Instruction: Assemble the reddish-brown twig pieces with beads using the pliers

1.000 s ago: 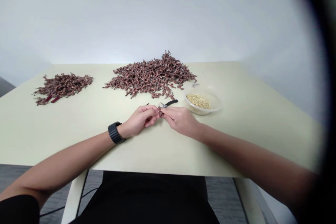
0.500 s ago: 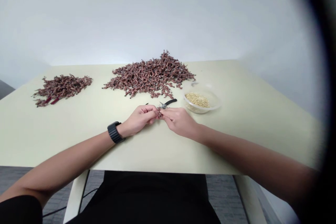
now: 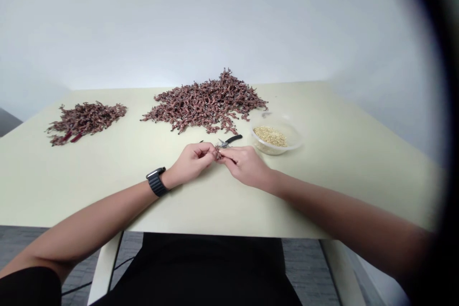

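Observation:
My left hand (image 3: 191,162) and my right hand (image 3: 245,166) meet in front of me, their fingertips pinching a small reddish-brown dried sprig (image 3: 218,154). Its details are mostly hidden by my fingers. Just beyond the fingertips lie small scissors with black handles (image 3: 230,141), not touching either hand as far as I can see. A large heap of similar sprigs (image 3: 204,105) lies farther back. A clear plastic bowl (image 3: 297,141) of pale seeds (image 3: 271,136) stands to the right of my right hand.
A smaller heap of sprigs (image 3: 85,121) with red streaks lies at the far left of the pale green table (image 3: 340,177). A black watch (image 3: 156,181) circles my left wrist. A white wall stands behind the table, and a grey floor shows below its near edge.
My hands stay together on the sprig, with only small finger shifts. The whole view has tilted slightly, while the heaps, bowl and scissors show no clear movement on the table.

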Motion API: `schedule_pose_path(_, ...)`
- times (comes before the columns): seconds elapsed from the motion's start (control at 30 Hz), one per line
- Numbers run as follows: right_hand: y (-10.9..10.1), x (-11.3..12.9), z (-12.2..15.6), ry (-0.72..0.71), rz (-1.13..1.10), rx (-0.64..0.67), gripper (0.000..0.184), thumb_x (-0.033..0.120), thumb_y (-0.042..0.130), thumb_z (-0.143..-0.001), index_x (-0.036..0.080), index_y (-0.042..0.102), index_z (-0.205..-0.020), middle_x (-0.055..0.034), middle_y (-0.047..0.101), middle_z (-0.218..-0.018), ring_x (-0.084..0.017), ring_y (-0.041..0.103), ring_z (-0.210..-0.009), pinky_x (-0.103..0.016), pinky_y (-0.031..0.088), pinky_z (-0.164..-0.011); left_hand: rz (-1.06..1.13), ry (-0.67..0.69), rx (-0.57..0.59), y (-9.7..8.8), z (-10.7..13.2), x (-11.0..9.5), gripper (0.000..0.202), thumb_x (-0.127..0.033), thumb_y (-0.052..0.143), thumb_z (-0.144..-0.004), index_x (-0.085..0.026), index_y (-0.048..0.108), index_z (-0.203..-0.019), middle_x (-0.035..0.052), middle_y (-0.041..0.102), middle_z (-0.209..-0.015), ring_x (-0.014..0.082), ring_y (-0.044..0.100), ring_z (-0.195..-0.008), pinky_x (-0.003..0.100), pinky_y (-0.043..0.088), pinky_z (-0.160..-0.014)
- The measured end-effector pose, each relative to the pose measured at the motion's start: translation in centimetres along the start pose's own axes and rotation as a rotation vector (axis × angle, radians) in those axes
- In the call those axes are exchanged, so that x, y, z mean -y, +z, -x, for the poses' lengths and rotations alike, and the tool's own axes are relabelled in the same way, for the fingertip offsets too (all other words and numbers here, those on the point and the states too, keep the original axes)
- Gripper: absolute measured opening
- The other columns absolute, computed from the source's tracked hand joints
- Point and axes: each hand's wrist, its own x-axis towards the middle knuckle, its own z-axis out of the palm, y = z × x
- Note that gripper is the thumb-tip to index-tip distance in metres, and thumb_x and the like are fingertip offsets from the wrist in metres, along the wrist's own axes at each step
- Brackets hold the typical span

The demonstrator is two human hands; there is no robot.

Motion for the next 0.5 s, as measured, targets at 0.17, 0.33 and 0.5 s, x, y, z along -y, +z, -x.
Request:
schedule_pose_path(0.17,0.2,-0.7,0.6,0.001,0.104,0.000,0.023,0.021,0.047,-0.104,0.018,0.068,-0.112,-0.0084,0.074,-0.099,-0.022,0.067,-0.087,-0.035,0.052,-0.081,-0.028,-0.028,-0.070,0.9,0.3,0.0,0.027,-0.043,0.061,-0.096,-0.017,0.061,-0.089,-0.0010,0.056,-0.073,0.0104,0.043,-0.062,0.023,0.034,-0.058)
schedule_pose_path(0.33,-0.2,0.0,0.6,0.027,0.063,-0.011,0.036,0.029,0.052,-0.104,0.021,0.059,-0.139,-0.0087,0.072,-0.117,-0.024,0.069,-0.102,-0.038,0.054,-0.091,0.022,-0.077,-0.081,-1.3,-1.2,0.7,0.026,-0.041,0.059,-0.097,-0.018,0.058,-0.084,-0.0007,0.058,-0.070,0.0097,0.046,-0.058,0.023,0.037,-0.055)
schedule_pose_path(0.5,-0.7,0.8,0.3,0.089,-0.017,-0.002,0.045,0.026,0.053,-0.102,0.025,0.054,-0.147,-0.0058,0.072,-0.115,-0.022,0.068,-0.100,-0.036,0.055,-0.087,-0.416,-0.110,-0.614,-13.7,-3.1,3.5,0.023,-0.038,0.060,-0.093,-0.016,0.065,-0.090,0.0028,0.065,-0.075,0.0124,0.051,-0.061,0.025,0.039,-0.056)
